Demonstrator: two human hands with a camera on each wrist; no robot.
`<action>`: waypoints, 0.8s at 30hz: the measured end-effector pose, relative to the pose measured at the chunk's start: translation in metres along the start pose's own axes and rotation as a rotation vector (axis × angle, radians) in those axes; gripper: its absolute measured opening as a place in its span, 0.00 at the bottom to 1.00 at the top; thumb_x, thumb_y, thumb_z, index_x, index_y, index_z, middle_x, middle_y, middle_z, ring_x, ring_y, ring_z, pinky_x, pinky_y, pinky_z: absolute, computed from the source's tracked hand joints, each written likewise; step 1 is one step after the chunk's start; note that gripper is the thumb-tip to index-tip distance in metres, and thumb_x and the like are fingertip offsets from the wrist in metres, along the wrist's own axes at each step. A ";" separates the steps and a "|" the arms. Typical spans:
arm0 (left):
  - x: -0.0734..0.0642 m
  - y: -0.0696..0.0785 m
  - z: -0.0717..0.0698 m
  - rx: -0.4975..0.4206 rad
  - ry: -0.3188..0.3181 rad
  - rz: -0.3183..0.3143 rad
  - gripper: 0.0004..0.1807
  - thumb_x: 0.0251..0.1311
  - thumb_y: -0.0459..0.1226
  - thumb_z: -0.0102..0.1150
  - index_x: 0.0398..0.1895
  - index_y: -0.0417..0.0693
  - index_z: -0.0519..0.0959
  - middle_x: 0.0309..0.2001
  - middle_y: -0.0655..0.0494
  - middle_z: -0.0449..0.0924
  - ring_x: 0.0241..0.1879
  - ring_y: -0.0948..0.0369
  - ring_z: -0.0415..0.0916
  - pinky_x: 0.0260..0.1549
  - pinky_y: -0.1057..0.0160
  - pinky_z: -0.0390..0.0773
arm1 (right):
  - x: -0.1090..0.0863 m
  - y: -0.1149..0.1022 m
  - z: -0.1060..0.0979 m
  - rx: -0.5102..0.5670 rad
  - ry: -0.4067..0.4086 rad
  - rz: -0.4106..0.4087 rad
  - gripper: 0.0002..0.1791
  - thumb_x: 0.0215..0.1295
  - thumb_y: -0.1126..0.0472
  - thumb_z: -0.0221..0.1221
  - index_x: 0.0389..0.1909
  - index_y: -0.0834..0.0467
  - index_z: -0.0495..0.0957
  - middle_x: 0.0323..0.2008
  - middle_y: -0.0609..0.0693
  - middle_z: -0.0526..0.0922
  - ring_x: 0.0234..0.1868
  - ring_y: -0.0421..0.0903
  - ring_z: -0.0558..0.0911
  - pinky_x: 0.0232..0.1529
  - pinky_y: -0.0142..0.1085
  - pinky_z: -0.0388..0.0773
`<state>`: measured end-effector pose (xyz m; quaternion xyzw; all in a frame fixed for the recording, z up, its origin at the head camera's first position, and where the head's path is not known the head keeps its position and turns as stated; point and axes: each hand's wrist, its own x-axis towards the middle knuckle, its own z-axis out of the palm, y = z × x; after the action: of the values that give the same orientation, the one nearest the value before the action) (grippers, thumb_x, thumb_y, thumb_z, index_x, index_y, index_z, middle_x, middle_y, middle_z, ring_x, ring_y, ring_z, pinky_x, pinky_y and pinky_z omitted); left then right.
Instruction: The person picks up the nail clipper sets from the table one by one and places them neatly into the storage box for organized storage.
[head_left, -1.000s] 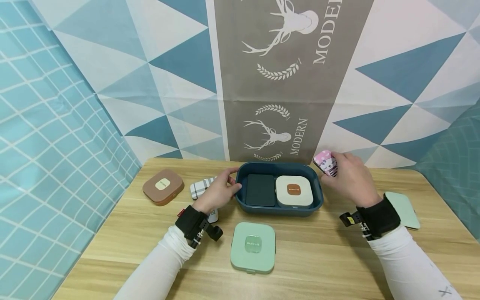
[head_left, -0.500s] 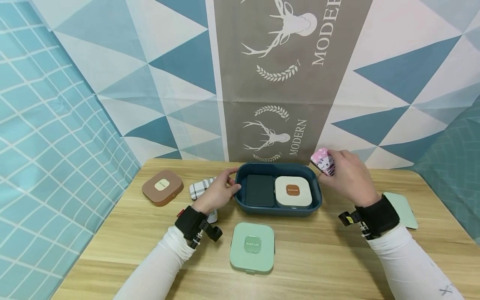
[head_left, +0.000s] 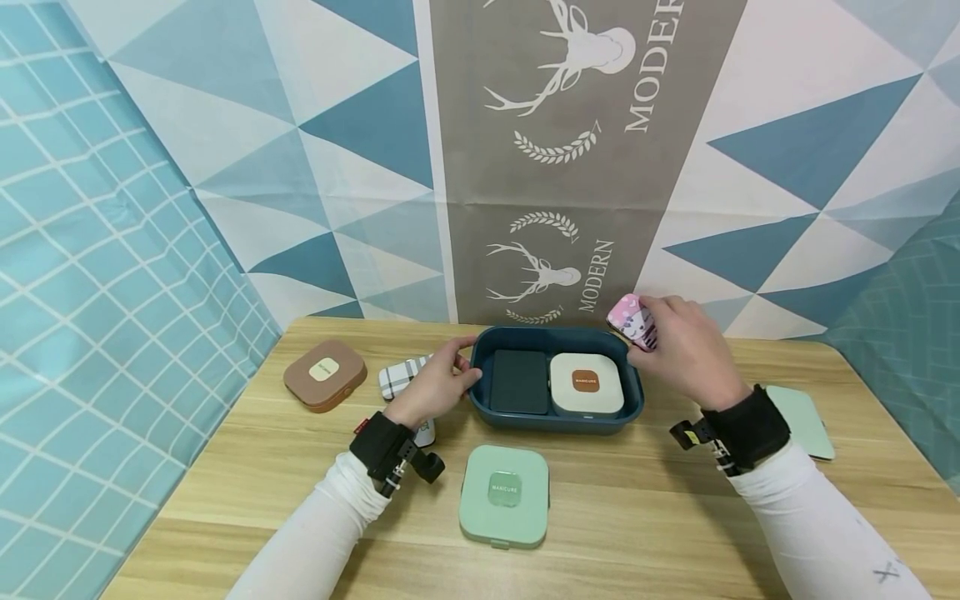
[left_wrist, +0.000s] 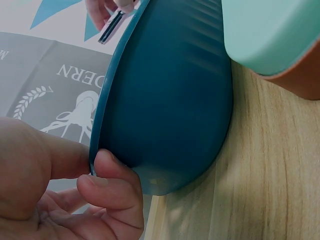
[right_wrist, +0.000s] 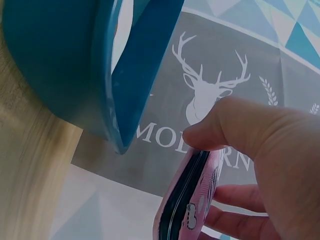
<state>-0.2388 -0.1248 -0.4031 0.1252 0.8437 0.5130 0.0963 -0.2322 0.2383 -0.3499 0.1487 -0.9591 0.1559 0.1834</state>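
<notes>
Support, I judge, is the job of the left hand (head_left: 435, 383): from my remote feed I see it pinching the rim at the left end of a dark-blue, round-ended, plastic-looking tub (head_left: 558, 422), presumably so the tub cannot slide on the pale wood-grain table (head_left: 615, 517). Over on the other side, I have the right hand (head_left: 692, 354) grasping a small pink case with a cartoon animal print (head_left: 632, 321) between thumb and fingers. That case is tilted and held outside the tub, near its right rear corner; the right wrist view shows a gap between the two. Gripping it at one end probably leaves the other end free of the fingers.

Inside the tub, a flat, near-black rectangular case (head_left: 519, 381) lies left of a cream rounded-square box labelled MANICURE (head_left: 587, 404), both flat, I suppose because they fit side by side that way. A mint-green rounded-square box (head_left: 504, 521) sits in front of the tub, a brown rounded box (head_left: 325, 392) to the left. My view of the white plaid case (head_left: 399, 380) is partly blocked by the left hand.
</notes>
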 end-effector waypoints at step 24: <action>-0.001 0.001 0.000 0.005 0.001 -0.004 0.32 0.80 0.33 0.55 0.83 0.45 0.59 0.41 0.48 0.70 0.34 0.46 0.77 0.31 0.59 0.72 | 0.012 -0.016 0.010 -0.027 -0.039 -0.106 0.38 0.57 0.60 0.72 0.68 0.70 0.74 0.55 0.67 0.80 0.48 0.63 0.75 0.39 0.54 0.74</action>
<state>-0.2378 -0.1250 -0.4025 0.1236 0.8452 0.5110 0.0967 -0.2401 0.2180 -0.3500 0.1996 -0.9554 0.1300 0.1747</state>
